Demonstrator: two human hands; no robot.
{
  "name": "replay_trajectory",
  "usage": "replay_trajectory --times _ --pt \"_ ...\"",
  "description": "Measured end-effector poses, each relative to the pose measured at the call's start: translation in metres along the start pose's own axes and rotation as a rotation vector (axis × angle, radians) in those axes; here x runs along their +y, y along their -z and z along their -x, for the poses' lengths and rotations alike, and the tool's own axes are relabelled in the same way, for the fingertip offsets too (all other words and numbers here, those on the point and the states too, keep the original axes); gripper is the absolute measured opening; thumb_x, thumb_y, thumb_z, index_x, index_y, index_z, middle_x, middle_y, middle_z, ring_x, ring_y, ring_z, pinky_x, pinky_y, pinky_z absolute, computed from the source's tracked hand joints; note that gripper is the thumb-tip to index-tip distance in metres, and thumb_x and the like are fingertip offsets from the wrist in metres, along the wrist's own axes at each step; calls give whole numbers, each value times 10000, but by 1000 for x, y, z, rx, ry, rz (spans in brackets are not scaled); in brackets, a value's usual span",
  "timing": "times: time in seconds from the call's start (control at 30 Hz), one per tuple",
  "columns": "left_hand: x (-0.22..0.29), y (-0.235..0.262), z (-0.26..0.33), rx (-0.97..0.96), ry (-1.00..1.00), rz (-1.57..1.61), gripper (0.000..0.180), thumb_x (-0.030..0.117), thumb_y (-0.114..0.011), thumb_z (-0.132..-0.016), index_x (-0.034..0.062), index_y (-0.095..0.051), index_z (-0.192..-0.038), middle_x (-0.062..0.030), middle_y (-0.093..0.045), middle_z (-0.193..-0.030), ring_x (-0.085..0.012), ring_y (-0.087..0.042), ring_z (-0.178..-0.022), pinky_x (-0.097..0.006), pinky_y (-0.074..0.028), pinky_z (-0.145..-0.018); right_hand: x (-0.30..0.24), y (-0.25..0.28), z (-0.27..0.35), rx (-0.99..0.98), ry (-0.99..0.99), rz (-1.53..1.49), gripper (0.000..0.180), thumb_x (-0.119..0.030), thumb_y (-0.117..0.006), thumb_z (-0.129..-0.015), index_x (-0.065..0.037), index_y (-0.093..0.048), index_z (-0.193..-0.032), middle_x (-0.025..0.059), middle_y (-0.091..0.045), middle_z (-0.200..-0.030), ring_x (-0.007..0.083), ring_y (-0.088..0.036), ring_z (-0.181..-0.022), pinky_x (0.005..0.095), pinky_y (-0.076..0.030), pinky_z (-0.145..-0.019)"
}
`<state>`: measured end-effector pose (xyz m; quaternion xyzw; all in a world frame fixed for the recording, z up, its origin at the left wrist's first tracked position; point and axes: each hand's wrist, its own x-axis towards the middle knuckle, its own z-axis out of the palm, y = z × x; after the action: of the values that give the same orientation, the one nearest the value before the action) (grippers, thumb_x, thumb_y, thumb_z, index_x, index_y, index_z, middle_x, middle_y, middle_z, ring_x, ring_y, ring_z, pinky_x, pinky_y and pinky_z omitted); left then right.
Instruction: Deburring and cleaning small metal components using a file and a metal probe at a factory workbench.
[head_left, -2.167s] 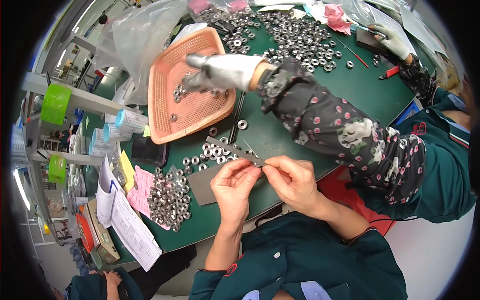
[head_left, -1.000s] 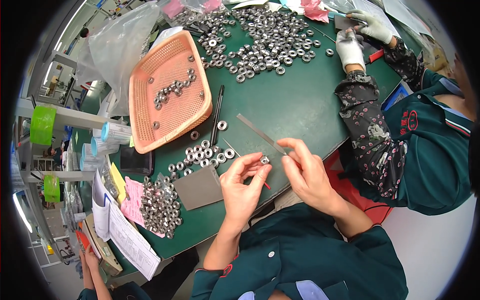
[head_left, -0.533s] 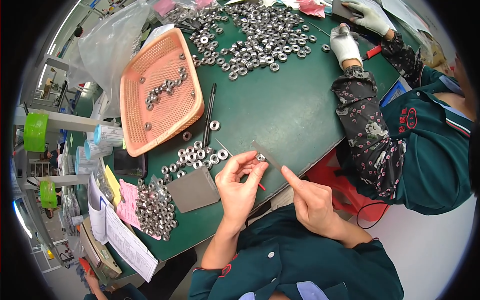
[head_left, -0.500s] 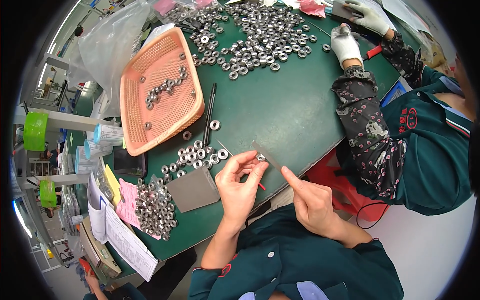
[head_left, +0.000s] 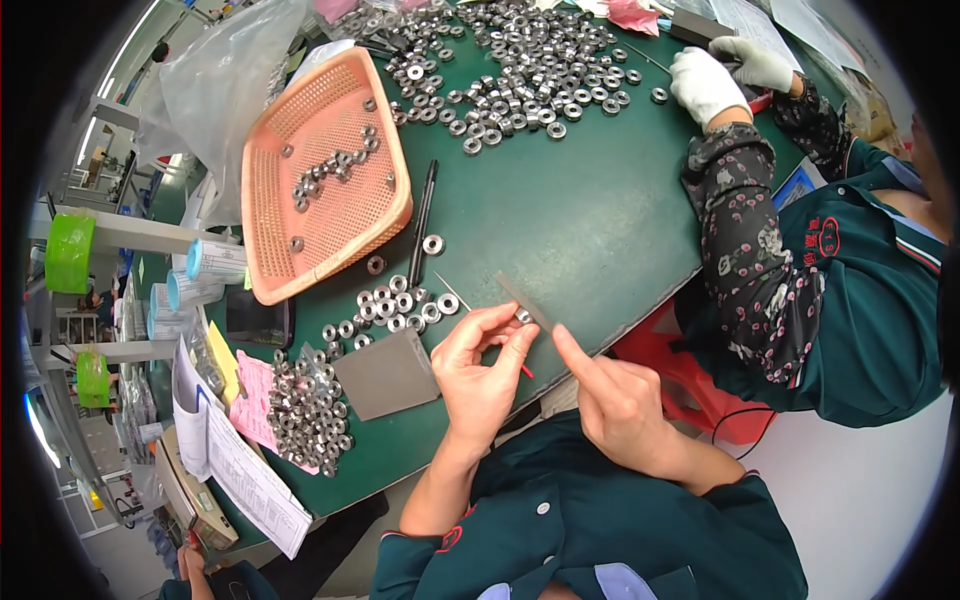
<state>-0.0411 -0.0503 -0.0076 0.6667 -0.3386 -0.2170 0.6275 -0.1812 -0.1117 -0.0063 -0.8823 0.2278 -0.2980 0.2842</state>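
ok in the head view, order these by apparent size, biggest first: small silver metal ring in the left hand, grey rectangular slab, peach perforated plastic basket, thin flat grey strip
1. Peach perforated plastic basket
2. Grey rectangular slab
3. Thin flat grey strip
4. Small silver metal ring in the left hand, partly covered

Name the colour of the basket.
Pinkish orange: the basket shows best in the head view.
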Motion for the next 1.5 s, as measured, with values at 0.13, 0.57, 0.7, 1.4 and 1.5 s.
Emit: replay_trajectory --times 0.13,0.57,0.7,1.4,1.5 --pt "4 1 2 -75 -26 1 236 -46 -682 -712 -50 -611 -938 -83 -623 -779 -100 -596 -682 -214 -497 -625 10 -5 -24 63 7 -71 592 60 -533 -657 -6 -461 -1240 88 -481 -568 239 -521 -472 338 -415 -434" --pt "2 4 2 -155 1 9 268 -85 -652 -718 -37 -619 -980 -58 -591 -860 -102 -579 -757 -206 -479 -683 24 -6 -43 -171 -648 -998 101 -73 -576 -799 26 -587 -786 -53 -505 -585 -16 -398 -529 165 -297 -442" --pt "0 0 1 -117 -73 -20 265 -54 -676 -702 -13 -641 -962 -75 -612 -802 -98 -566 -666 -206 -471 -589 24 -7 -44 -180 -642 -1062 114 -77 -563 -801 33 -585 -778 -45 -516 -588 -12 -403 -530 167 -300 -446" --pt "0 -1 -1 -148 -107 -85 281 -41 -680 -697 -4 -642 -973 -80 -617 -796 -102 -564 -632 -212 -463 -567 32 -5 -46 -258 -634 -1034 70 -30 -554 -796 33 -585 -799 -24 -574 -694 5 -484 -620 154 -380 -535" --pt "1 -1 -1 -141 -69 -78 280 -38 -680 -698 -4 -643 -973 -82 -618 -799 -103 -567 -642 -213 -465 -577 31 -4 -47 -265 -648 -1031 79 -40 -556 -809 32 -586 -798 -26 -572 -690 3 -479 -615 153 -376 -530"
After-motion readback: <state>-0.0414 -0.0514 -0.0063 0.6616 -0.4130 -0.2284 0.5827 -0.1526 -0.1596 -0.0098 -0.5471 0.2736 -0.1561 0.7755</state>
